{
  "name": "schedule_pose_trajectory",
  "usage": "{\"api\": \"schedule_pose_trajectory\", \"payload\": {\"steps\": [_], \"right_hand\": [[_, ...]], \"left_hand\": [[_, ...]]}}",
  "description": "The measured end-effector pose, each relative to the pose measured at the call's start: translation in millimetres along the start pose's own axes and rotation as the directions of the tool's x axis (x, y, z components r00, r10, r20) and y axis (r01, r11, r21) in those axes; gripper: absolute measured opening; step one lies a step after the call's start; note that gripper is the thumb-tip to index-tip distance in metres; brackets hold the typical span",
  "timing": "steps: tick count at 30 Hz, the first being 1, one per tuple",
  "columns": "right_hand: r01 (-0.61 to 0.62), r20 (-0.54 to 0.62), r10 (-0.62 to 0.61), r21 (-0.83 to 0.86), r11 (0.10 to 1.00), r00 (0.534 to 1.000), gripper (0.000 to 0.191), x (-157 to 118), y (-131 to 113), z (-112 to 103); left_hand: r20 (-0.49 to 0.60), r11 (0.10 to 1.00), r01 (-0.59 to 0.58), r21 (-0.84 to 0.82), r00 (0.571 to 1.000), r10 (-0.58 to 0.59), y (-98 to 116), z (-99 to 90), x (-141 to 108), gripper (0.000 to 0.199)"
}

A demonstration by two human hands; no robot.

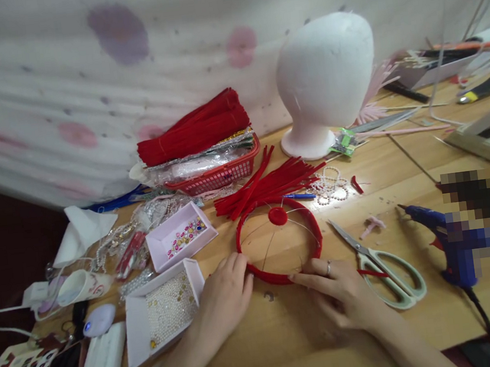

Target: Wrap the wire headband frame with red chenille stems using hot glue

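One soft, wrinkled white cloth [186, 36] with pink and purple blots hangs behind one smooth wooden bench [270, 353]. From far off, I see one round red ring [315, 229] near the middle of my view; I count the clock from it. It looks fuzzy, and thin wires [270, 251] run to one red disc [277, 216] inside, near twelve. Two hands work it: the left hand [225, 290] pinches the rim at eight; the right hand [343, 290] has bent fingers touching it at five, but I cannot tell if they squeeze. One fuzzy red bunch [272, 186] lies at twelve; a second bunch [196, 127] tops one red plastic basket [218, 181] at eleven. One box of gems [159, 249] sits at nine, and one box of pearly beads [137, 324] at eight. One smooth foam head [327, 72] stands at one, one pair of metal scissors [362, 249] lies between three and four, and one blue glue gun [451, 241] at three.
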State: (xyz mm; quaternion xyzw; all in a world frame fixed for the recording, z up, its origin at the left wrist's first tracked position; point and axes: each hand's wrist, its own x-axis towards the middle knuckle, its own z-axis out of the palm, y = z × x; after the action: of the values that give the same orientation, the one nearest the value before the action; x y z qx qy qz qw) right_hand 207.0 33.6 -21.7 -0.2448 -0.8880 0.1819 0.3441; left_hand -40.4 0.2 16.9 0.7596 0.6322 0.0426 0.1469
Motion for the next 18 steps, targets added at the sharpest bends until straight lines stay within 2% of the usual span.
{"api": "schedule_pose_trajectory", "payload": {"steps": [3,5,7,9,11,14,18], "right_hand": [[-0.007,0.003,0.007,-0.012,1.0,1.0,0.042,-2,0,0],[-0.037,0.009,0.038,-0.039,0.999,0.999,0.04,-3,-1,-1],[-0.094,0.028,0.095,-0.046,0.995,0.995,0.033,-3,-4,-2],[-0.155,0.043,0.156,-0.026,0.988,0.987,0.024,-3,-6,-4],[-0.203,0.056,0.204,-0.018,0.979,0.977,0.018,-2,-8,-6],[-0.247,0.065,0.252,-0.069,0.967,0.966,0.015,-2,-12,-8],[-0.277,0.053,0.287,-0.145,0.95,0.956,0.02,-9,-21,-15]], "left_hand": [[0.027,0.997,-0.019,0.07,0.999,0.018,-1,-6.1,1,0.017],[-0.046,0.994,-0.017,0.108,0.999,0.022,3,-5.9,-5,0.024],[-0.163,0.993,-0.037,0.111,0.985,0.055,13,-1.6,-14,0.028],[-0.219,0.988,-0.139,0.069,0.964,0.151,29,7.0,-24,0.031],[-0.189,0.97,-0.24,0.039,0.951,0.243,45,19.4,-29,0.037],[-0.26,0.969,-0.238,0.07,0.933,0.248,61,40.2,-24,0.039],[-0.348,0.968,-0.23,0.097,0.903,0.25,59,59.0,-14,0.035]]}}
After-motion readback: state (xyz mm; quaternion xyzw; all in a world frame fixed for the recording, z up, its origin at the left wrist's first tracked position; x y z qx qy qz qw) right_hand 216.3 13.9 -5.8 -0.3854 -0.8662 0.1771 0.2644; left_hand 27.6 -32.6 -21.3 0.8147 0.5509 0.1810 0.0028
